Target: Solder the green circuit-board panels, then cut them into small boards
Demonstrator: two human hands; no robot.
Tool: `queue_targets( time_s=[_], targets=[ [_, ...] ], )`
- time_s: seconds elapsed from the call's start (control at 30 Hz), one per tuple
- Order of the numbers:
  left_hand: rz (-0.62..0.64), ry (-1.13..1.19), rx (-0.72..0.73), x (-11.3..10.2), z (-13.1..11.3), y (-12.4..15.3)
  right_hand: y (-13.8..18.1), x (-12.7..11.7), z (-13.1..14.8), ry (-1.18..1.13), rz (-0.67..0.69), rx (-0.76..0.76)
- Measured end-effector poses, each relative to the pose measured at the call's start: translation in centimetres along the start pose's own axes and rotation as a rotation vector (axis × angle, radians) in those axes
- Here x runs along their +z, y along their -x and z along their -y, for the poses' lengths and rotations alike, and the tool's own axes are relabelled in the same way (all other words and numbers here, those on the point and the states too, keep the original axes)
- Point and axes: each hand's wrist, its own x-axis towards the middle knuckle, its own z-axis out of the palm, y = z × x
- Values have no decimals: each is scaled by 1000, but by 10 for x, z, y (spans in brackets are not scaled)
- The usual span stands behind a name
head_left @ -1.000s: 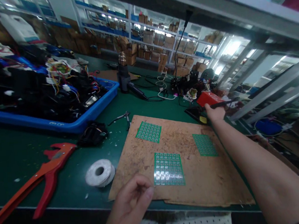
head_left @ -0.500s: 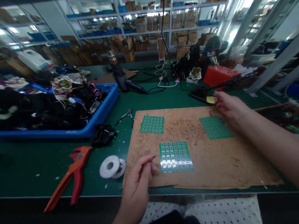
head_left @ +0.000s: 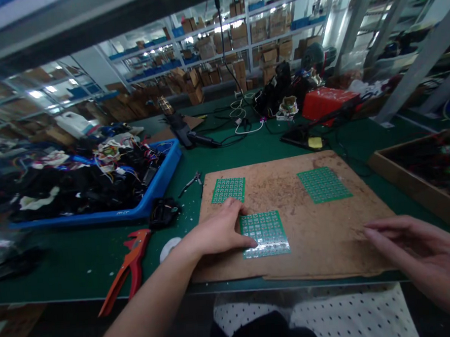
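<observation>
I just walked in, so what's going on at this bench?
A person's left hand reaches to the left edge of the nearest circuit board, thumb over it. The right hand is by the right edge of a cardboard sheet, nothing clearly visible in it. Two more boards lie farther back.

Circuit boards (head_left: 324, 185) on cardboard (head_left: 317, 244); tray (head_left: 161, 180) left, carton (head_left: 409, 186) right, heat gun (head_left: 180, 129) behind left.
</observation>
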Motion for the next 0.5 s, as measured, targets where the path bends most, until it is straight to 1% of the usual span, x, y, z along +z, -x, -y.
queue_targets(
  time_s=[0.07,0.13,0.27,0.33,0.4,0.5],
  targets=[
    [9,-49,-6,-2,1,-4,4,1,-3,-4,-4,-12],
    [8,-77,-10,-3,0,-5,5,6,-1,-20,-1,-74],
    [-12,-93,-19,0,-4,0,7,24,9,-69,34,-194],
    [-15,-109,-29,0,-7,3,8,34,12,-78,77,-193],
    [-4,-133,-37,0,-9,4,11,43,11,-74,121,-153],
    [29,-151,-35,-3,-8,1,17,52,5,-57,138,-119]
  ],
)
